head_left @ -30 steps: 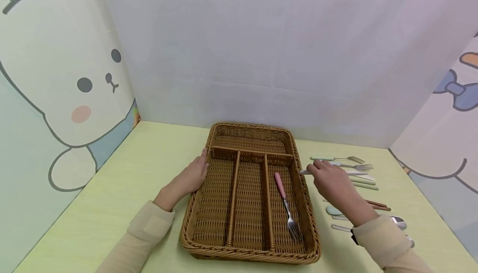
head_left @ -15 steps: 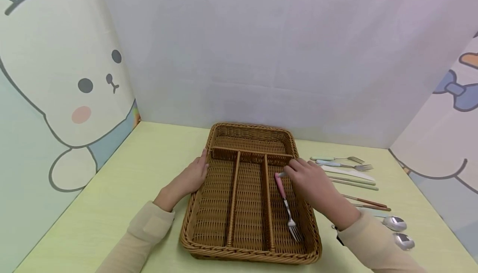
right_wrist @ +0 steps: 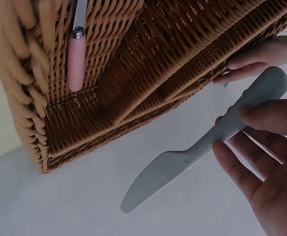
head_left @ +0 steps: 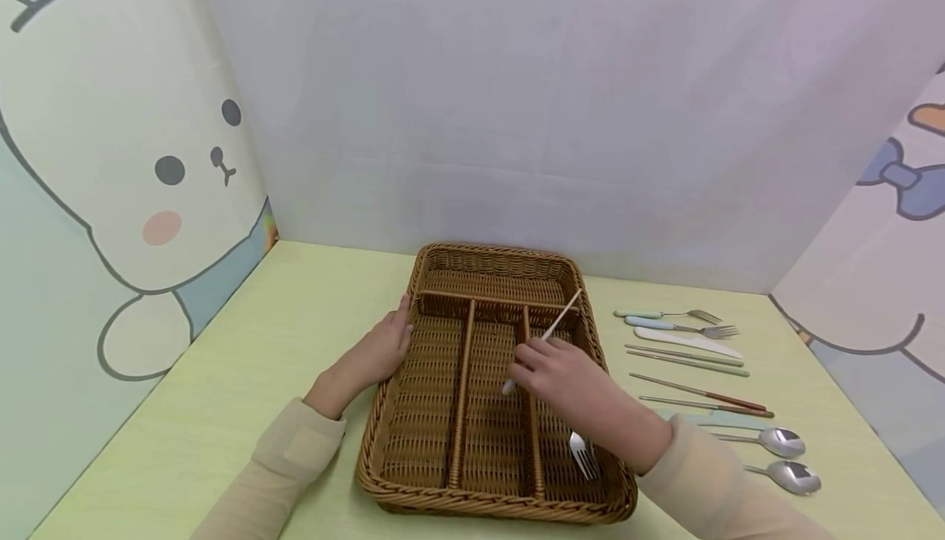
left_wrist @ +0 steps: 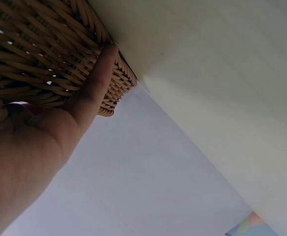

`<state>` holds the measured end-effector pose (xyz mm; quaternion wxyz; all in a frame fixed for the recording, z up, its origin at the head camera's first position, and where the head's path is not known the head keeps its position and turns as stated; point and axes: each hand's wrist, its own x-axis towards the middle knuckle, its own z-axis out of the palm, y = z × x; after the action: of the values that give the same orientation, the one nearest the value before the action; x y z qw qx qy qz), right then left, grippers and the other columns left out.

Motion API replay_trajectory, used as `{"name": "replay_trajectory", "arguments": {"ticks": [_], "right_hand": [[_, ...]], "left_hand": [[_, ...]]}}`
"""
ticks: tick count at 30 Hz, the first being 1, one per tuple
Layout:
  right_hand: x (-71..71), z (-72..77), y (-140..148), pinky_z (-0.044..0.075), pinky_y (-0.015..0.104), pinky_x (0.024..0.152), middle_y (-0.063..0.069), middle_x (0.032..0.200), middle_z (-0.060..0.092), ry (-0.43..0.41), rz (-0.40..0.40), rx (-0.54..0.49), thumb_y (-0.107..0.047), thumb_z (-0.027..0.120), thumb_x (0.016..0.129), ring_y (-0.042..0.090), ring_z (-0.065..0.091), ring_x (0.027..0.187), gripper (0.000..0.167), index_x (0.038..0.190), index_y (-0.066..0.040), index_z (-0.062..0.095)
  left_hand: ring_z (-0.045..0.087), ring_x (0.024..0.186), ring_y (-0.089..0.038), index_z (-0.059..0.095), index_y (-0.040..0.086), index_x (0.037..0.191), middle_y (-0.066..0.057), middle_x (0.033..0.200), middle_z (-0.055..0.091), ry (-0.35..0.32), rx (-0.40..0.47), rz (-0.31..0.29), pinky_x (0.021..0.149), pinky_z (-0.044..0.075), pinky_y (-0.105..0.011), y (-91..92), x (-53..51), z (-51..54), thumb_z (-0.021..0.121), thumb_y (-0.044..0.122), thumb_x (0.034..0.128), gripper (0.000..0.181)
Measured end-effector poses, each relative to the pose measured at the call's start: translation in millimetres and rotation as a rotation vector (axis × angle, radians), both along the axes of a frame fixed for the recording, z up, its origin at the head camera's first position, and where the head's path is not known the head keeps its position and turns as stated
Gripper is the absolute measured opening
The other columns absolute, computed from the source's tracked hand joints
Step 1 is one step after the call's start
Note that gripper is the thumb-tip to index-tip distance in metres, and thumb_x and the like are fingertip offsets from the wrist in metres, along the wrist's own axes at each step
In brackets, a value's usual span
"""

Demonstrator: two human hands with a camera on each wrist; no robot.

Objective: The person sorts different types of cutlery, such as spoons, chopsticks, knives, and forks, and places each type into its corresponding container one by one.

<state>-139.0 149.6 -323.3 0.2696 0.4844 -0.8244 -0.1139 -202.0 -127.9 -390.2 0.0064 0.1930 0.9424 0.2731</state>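
Note:
My right hand (head_left: 564,380) pinches a pale table knife (head_left: 561,315) over the brown wicker cutlery basket (head_left: 496,509), above the divider between its middle and right compartments. In the right wrist view the knife (right_wrist: 156,177) looks grey, its handle between thumb and fingers and its blade pointing away. A pink-handled fork (head_left: 582,454) lies in the right compartment; the hand covers its handle in the head view, but the right wrist view shows that handle (right_wrist: 76,64). My left hand (head_left: 376,347) rests against the basket's left outer wall, one finger (left_wrist: 97,81) straight along the weave.
Right of the basket lie two forks (head_left: 687,327), another pale knife (head_left: 687,341), green-ended chopsticks (head_left: 701,363), brown-ended chopsticks (head_left: 731,400), a light blue piece (head_left: 738,420) and two spoons (head_left: 793,476). A white cloth wall (head_left: 517,113) stands behind the table (head_left: 295,318).
My right hand has carried the knife leftward from beside the basket to over its dividers, and the knife has turned to slant upward right. The left hand has stayed put.

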Motion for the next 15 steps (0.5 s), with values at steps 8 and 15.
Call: {"name": "replay_trajectory", "arguments": {"ticks": [8,15], "right_hand": [[7.9,-4.4,-11.6,0.054,0.033,0.073,-0.008,0.087,0.059,-0.061,0.029,0.125,-0.021,0.069,0.076,0.010,0.057,0.081,0.012,0.087,-0.020,0.064],[10.2,-12.0,-16.8,0.051,0.025,0.078,-0.014,0.084,0.057,-0.125,0.075,0.200,-0.033,0.064,0.076,0.004,0.053,0.077,0.009,0.081,-0.025,0.063]], "left_hand": [[0.047,0.112,-0.047,0.005,-0.013,0.141,-0.039,0.125,0.041,0.031,-0.001,-0.009,0.089,0.046,-0.051,-1.6,-1.3,-5.0,0.027,0.012,0.0995,0.054],[0.045,0.117,-0.045,0.005,-0.015,0.140,-0.038,0.129,0.038,-0.003,-0.041,0.014,0.093,0.044,-0.050,0.5,-0.2,0.5,0.028,0.009,0.0994,0.053]]}}
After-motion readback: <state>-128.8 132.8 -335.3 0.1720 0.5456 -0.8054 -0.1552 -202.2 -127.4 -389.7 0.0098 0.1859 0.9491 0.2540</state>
